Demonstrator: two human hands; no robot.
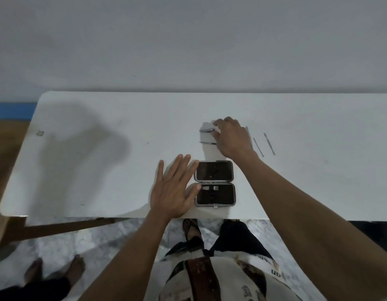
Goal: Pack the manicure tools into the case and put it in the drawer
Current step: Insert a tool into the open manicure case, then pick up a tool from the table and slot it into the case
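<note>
A dark manicure case [214,183] lies open on the white table [101,148] near its front edge, with one small metal tool [206,188] seated in the near half. My left hand [174,191] rests flat beside the case's left side, its thumb touching the near half. My right hand [230,136] reaches over the far tools, fingers curled down at a nail clipper [206,130]; whether it grips the clipper is hidden. A thin tool [207,143] lies just below the clipper. Three slim metal tools [259,147] lie to the right of that hand.
The table's back edge meets a plain wall. Another person's bare feet [55,271] stand on the marble floor at the lower left. A wooden piece [64,229] shows under the table's front left. No drawer is in view.
</note>
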